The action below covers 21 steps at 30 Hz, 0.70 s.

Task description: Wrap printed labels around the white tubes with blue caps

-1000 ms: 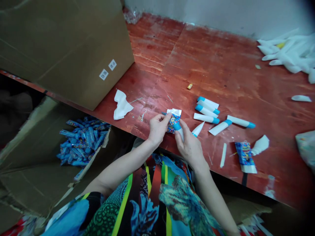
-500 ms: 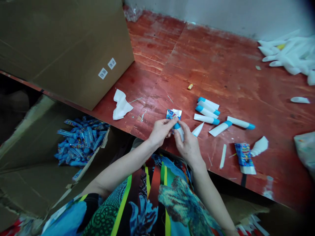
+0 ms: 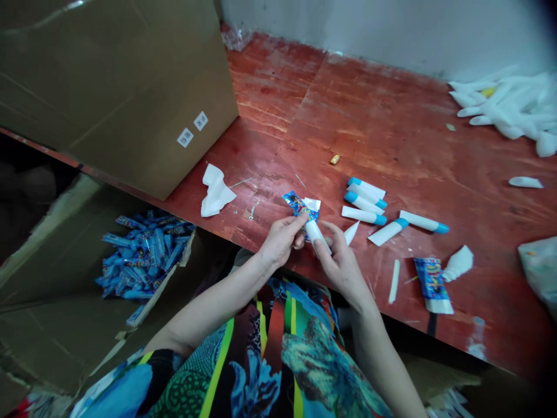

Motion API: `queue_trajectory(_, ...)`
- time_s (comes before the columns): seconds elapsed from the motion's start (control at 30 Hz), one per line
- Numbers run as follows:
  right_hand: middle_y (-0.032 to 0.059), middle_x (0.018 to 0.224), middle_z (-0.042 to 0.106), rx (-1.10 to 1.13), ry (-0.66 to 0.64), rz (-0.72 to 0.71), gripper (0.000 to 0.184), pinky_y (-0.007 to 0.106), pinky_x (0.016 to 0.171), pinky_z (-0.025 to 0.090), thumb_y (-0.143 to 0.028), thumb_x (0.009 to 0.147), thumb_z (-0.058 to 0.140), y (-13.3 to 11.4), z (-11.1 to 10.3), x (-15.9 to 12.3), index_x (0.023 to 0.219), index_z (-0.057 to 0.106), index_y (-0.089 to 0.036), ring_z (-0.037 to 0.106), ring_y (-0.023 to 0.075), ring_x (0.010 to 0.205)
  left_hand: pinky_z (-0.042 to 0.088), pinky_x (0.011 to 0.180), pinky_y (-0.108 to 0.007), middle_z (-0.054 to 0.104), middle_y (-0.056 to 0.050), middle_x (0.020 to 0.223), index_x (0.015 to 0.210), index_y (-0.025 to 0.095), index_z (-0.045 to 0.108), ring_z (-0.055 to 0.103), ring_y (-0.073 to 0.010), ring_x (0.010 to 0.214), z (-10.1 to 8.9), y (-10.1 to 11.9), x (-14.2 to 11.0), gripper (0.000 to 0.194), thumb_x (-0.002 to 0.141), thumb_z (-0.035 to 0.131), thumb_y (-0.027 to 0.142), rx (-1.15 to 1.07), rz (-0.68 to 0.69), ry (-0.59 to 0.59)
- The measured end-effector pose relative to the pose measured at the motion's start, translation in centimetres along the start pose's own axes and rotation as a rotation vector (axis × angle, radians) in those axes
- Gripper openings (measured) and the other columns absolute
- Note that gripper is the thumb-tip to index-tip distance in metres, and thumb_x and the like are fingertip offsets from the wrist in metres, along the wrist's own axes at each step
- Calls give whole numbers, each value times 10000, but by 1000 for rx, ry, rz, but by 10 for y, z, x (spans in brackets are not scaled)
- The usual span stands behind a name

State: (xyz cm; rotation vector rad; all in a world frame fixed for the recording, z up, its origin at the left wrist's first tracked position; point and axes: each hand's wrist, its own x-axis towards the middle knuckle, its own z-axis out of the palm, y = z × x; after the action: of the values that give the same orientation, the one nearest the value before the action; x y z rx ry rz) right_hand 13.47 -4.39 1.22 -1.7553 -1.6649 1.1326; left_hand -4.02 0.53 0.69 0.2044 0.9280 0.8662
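Desk: red-varnished plywood desk, its top made of sheets meeting at a seam running toward the far edge.
Wall: plain off-white wall rising straight behind the far edge of the desk.
Far left: large brown cardboard carton on the desk, two small white labels on its side, crumpled clear plastic just behind it.
Below near edge: open cardboard box beside dark shadow.
Light: soft, even, with a faint sheen on the varnish.

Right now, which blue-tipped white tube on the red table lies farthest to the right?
The blue-tipped white tube at the row's right end, just right of the slanted tube.
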Motion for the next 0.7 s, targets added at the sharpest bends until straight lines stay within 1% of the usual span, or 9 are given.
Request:
queue_trajectory(0.07, -23, 799, 698, 199, -46, 37, 583, 398, 652, 547, -665, 1138, 661, 5, -1, -3, 1596, 594, -310, 663, 249, 678, 282, 525, -246, 471, 54, 493, 744, 167, 651, 374, -59, 460, -3, -2, -3, 458, 1067, 838, 433, 18, 1, -62)
queue_trajectory(0.13, -31, 794, 708, 335, -28, 74, 658, 408, 681, 570, -698, 1119, 690, 8, 3, -3, 1624, 554, -299, 678, 249, 679, 292, 520, -245, 491, 43, 493, 762, 154, 675, 396, -67, 461, -3, -7, -7, 427, 1049, 849, 419, 51, -18, -115)
queue_trajectory(0.2, -39, 794, 722, 395, -15, 97, 693, 408, 712, 593, -708, 1099, 724, 9, 8, -1, 1625, 554, -290, 697, 242, 689, 297, 506, -243, 523, 36, 518, 785, 145, 694, 419, -72, 461, -2, -10, -9, 403, 1012, 886, 417, 85, -40, -138)
queue_trajectory(0.3, -38, 784, 718, 384, 16, 94, 636, 385, 687, 585, -691, 1086, 750, 7, 13, 0, 1563, 643, -284, 675, 227, 688, 304, 481, -234, 593, 23, 592, 844, 139, 704, 446, -68, 454, 0, -5, -5, 353, 1021, 874, 393, 89, -46, -108)
queue_trajectory(0.4, 29, 1033, 825, 412, 16, 66, 658, 398, 738, 644, -625, 1060, 803, 4, 14, -9, 1619, 663, -307, 712, 228, 778, 317, 464, -222, 582, 39, 591, 846, 160, 665, 431, -61, 432, 0, 7, 3, 349, 1048, 848, 377, 22, -29, -57)
queue_trajectory(0.47, 56, 1239, 850, 479, -49, 57, 695, 424, 837, 705, -567, 1030, 856, 2, 12, -15, 1659, 655, -352, 775, 237, 879, 337, 453, -222, 539, 54, 547, 833, 174, 647, 414, -70, 420, 0, 10, 6, 358, 1050, 843, 381, -12, -35, -80)
queue_trajectory(0.5, 55, 1271, 854, 513, -82, 60, 701, 437, 876, 725, -542, 1007, 889, 3, 10, -17, 1649, 666, -367, 800, 244, 919, 348, 447, -223, 523, 56, 526, 829, 178, 646, 409, -77, 417, -1, 11, 6, 358, 1049, 841, 385, -21, -42, -105)
queue_trajectory(0.6, 27, 1101, 878, 577, -73, 95, 651, 474, 879, 761, -514, 920, 977, 7, 10, -18, 1508, 745, -359, 836, 270, 912, 367, 428, -226, 488, 59, 483, 815, 194, 638, 407, -99, 419, 0, 5, 2, 372, 1023, 855, 413, -48, -57, -161)
queue_trajectory(0.7, -10, 884, 854, 609, 65, 142, 576, 438, 690, 740, -532, 825, 1043, 14, 17, -14, 1288, 766, -331, 804, 260, 735, 423, 433, -243, 478, 65, 464, 818, 202, 643, 414, -113, 414, 0, -3, -4, 390, 973, 899, 453, -49, -74, -171)
